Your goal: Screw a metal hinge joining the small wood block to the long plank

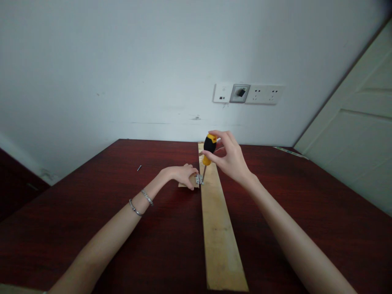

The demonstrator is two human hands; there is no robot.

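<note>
A yellow and black screwdriver (210,145) is gripped by its handle in my right hand (230,158), its shaft pointing down. The tip meets a small metal hinge (197,179) at the left edge of a long wooden board (218,228). My left hand (183,175) is closed over a small wooden block (183,185) beside the board, thumb and fingers gripping it. The hinge spans from the block to the board. Whether a screw sits under the tip is too small to tell.
A loose screw (139,168) lies on the dark red table (165,241), left of my left hand. Behind stands a white wall with sockets (265,94). A thin patterned strip (290,152) lies at the table's back right, near a white door (361,118).
</note>
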